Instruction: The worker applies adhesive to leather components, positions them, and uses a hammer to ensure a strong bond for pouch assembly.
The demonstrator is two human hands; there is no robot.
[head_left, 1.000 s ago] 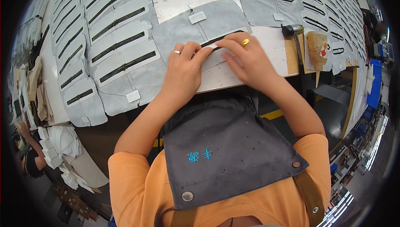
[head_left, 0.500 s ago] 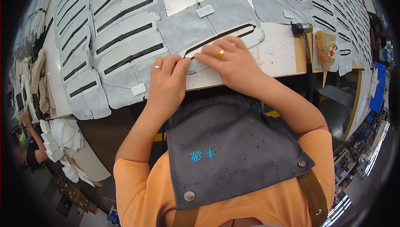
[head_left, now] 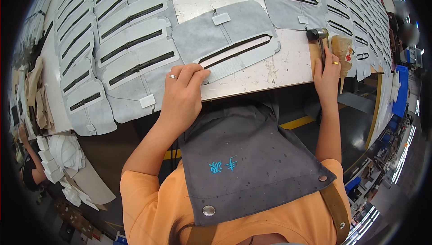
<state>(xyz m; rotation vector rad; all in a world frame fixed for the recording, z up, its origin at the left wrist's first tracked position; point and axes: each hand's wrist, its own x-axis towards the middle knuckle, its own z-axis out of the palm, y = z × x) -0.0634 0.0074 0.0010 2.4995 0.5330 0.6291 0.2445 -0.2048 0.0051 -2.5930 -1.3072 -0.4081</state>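
Observation:
A grey fabric panel (head_left: 243, 15) lies on the white workbench in front of me, with a long black-edged slot (head_left: 238, 49) framed by a pale strip and a small white tab (head_left: 221, 18) above it. My left hand (head_left: 183, 87) is closed at the panel's lower left corner, fingertips pressing the left end of the slot. Over at the bench's right front edge, my right hand (head_left: 330, 71) closes around the dark handle of a hammer (head_left: 317, 33). The hammer's black-and-metal head rests on a brown board; part of the handle is hidden by my fingers.
Overlapping grey slotted panels (head_left: 135, 51) cover the left of the bench, and more panels (head_left: 294, 2) spread to the right. A cone-shaped plastic bag (head_left: 343, 56) with brownish contents hangs over the front edge beside the hammer. At far left, another person's arm (head_left: 33, 155) shows near white pieces.
My right hand has left the panel's slot and moved right to the hammer, taking hold of its handle. My left hand stays at the panel's lower left corner.

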